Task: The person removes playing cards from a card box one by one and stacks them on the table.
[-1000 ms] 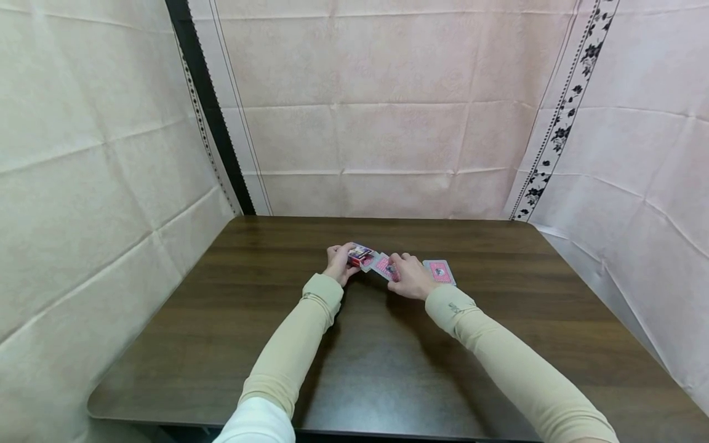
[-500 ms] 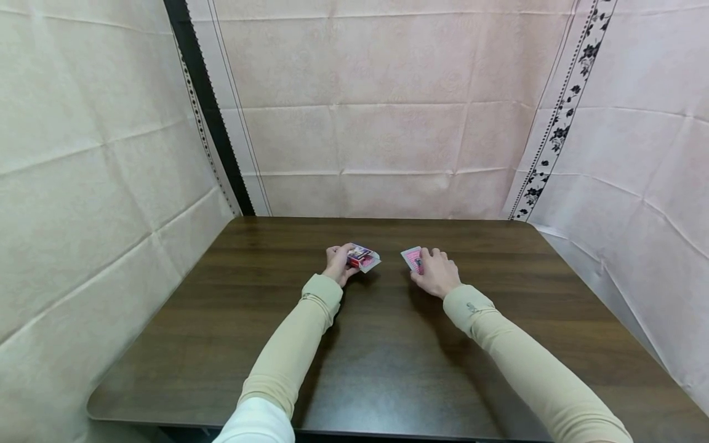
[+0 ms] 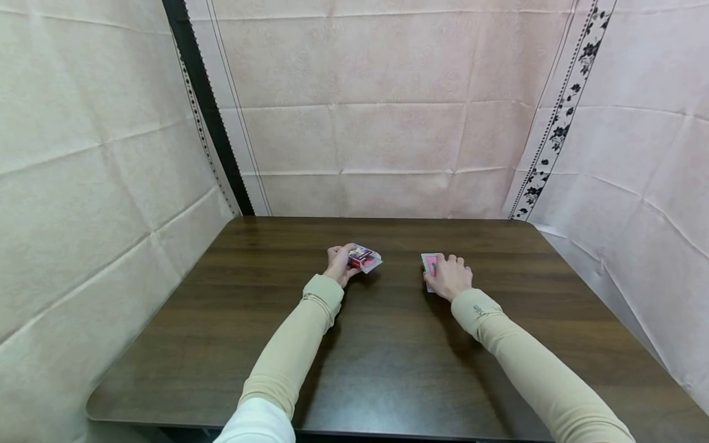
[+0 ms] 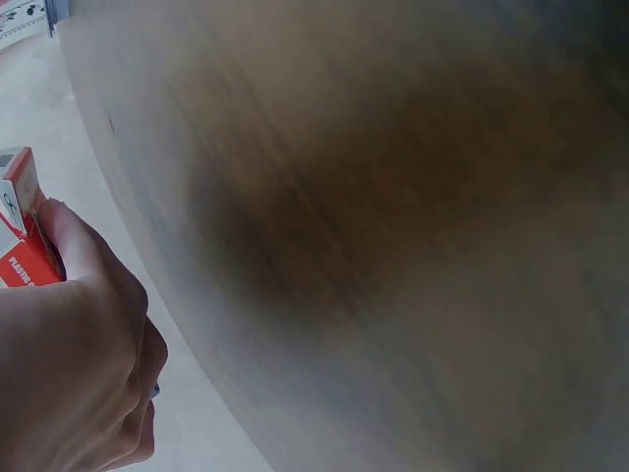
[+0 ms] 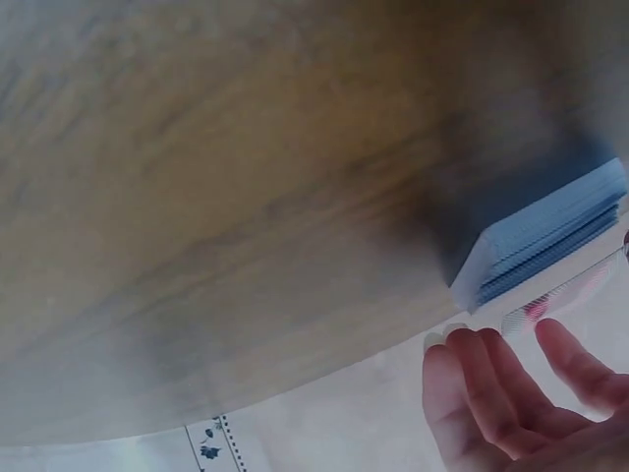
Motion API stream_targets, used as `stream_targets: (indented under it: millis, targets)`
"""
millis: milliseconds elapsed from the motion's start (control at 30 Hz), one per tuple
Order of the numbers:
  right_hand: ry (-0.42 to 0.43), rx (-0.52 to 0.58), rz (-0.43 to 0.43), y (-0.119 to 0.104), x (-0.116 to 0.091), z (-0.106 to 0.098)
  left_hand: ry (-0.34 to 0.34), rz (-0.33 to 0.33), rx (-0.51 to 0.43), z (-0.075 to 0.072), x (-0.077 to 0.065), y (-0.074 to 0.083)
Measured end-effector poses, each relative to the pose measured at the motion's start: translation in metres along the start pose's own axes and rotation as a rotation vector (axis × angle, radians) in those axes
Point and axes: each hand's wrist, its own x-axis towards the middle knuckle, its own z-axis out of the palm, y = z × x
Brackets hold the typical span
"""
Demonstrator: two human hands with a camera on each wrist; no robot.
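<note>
My left hand [image 3: 338, 263] grips a red and dark blue playing-card box [image 3: 360, 255] above the table, left of centre. Its end faces right, where a pale flap or card edge with pink pattern shows. The red box [image 4: 29, 258] is also partly visible in the left wrist view. My right hand [image 3: 452, 277] pinches a pink-backed playing card [image 3: 429, 263] between thumb and fingers. In the right wrist view, a neat stack of cards [image 5: 550, 231] lies on the table close to that held card [image 5: 539, 310]. The hand hides most of the stack in the head view.
The brown wooden table [image 3: 354, 344] has its far edge just beyond both hands. Pale cloth sheets [image 3: 388, 111] hang behind it and on both sides.
My right hand has drawn away from the box to the right with a card, now over the place where the card stack lay. The left hand with the box stays put.
</note>
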Motion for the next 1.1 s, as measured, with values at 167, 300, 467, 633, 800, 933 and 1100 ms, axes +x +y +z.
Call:
stream_targets:
  millis: [167,300,467,633,800,933,1100]
  targets:
    - [-0.002,-0.018,0.016,0.001,-0.001,0.003,-0.004,-0.001,0.011,0.001,-0.001,0.0]
    - [-0.008,-0.026,0.016,0.002,-0.002,0.005,-0.004,-0.009,0.015,0.002,-0.001,-0.001]
    - [-0.026,-0.026,0.025,0.002,-0.003,0.006,0.001,-0.014,0.016,0.002,0.0,-0.003]
    - [-0.015,-0.02,0.028,0.0,-0.003,0.008,-0.001,-0.016,0.02,0.002,0.0,-0.003]
    - [0.092,0.048,-0.139,-0.016,-0.003,0.002,-0.008,-0.025,0.017,0.003,-0.001,-0.004]
    - [0.077,0.132,-0.342,-0.043,-0.002,-0.005,-0.014,-0.02,0.012,0.006,-0.001,-0.006]
    - [-0.084,0.187,-0.414,-0.071,0.0,-0.001,-0.034,-0.016,0.032,0.01,-0.005,-0.009]
